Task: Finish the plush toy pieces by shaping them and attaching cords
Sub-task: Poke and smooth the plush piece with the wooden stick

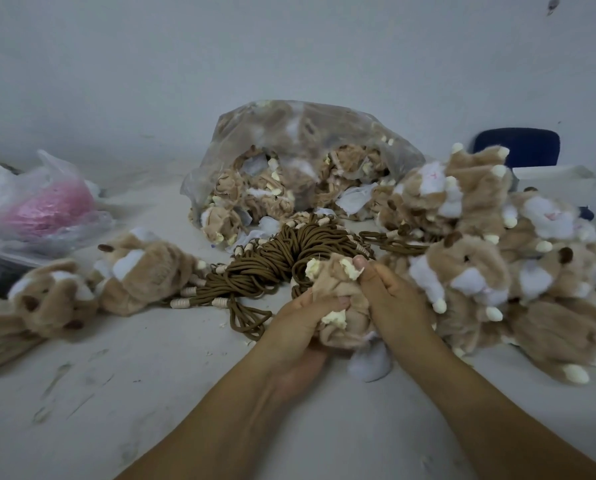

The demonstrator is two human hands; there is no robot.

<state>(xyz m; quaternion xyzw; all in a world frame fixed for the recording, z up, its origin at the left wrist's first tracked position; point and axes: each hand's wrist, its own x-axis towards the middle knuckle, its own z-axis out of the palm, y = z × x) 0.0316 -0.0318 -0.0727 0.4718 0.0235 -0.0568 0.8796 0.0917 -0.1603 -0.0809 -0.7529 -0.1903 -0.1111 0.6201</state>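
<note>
Both hands hold one tan plush piece (338, 289), turned inside out, with cream paws and a white part hanging below. My left hand (300, 320) grips its lower left side. My right hand (390, 299) grips its right side, thumb pressed at the top by a cream paw. Just behind lies a bundle of brown cords (282, 261) with cream beads. A clear bag (300, 164) of unturned tan pieces stands at the back centre.
A heap of turned plush toys (490, 247) fills the right side, touching my right wrist. Two more plush toys (92, 282) lie at the left. Plastic bags, one with something pink (50, 206), sit far left. A blue chair (518, 147) stands behind the heap.
</note>
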